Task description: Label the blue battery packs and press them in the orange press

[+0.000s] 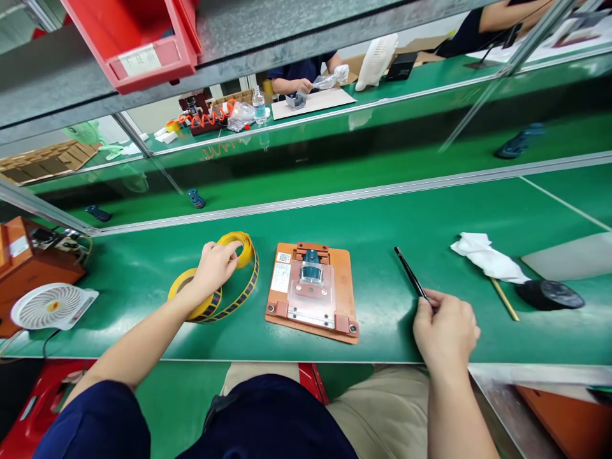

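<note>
My left hand (216, 264) is at the yellow label roll (246, 248), with thumb and fingertips closed on its near edge. A strip with dark printed labels runs down from it to a second yellow coil (179, 284), partly hidden under my wrist. In my right hand (444, 328) is a slim black tool (406, 268), pen-like or tweezers, pointing away to the left; I cannot tell which. Between the hands lies an orange-brown fixture (347, 274) with a clear plate (308, 306). A dark blue-green part (312, 256) sits in its top, and neither hand touches the fixture.
A white fan (52, 306) and an orange machine (29, 268) stand at the left. To the right are a crumpled white cloth (482, 255), a wooden stick (504, 298) and a black round object (549, 294). A metal shelf with a red bin (143, 64) hangs overhead. Another person works beyond.
</note>
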Tool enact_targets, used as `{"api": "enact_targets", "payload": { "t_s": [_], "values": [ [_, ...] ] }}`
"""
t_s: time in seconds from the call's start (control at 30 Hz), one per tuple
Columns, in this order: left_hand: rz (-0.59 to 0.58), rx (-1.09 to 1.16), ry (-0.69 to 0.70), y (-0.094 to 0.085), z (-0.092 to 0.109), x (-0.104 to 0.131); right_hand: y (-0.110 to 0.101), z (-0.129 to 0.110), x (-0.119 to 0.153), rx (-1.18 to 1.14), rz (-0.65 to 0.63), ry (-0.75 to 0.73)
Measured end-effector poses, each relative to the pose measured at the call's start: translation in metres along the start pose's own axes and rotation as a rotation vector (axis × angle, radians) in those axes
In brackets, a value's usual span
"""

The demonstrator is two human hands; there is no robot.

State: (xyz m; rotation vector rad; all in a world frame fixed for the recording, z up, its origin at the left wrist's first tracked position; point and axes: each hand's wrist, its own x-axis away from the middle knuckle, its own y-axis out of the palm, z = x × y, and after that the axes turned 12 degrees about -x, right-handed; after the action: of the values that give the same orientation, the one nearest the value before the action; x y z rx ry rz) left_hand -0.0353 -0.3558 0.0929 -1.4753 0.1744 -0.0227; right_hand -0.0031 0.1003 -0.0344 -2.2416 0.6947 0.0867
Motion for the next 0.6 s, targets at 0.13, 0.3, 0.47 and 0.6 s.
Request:
{"api": "enact_targets", "payload": {
  "t_s": [0.13,0.3,0.47,0.6],
  "values": [
    [-0.026,0.029,-0.004,0.004,0.000,-0.042,-0.001,0.000,-0.001,-0.011,0.008,-0.012],
    [-0.069,0.101,-0.034,0.005,0.007,-0.077,-0.001,0.003,-0.003,-0.059,0.053,-0.051],
    [-0.099,0.239,-0.117,0.004,0.009,-0.097,-0.005,0.000,-0.002,-0.254,0.123,-0.017],
    [-0.043,0.441,-0.188,-0.011,0.001,-0.079,-0.017,-0.021,-0.003,-0.889,0.244,0.221]
  ]
}}
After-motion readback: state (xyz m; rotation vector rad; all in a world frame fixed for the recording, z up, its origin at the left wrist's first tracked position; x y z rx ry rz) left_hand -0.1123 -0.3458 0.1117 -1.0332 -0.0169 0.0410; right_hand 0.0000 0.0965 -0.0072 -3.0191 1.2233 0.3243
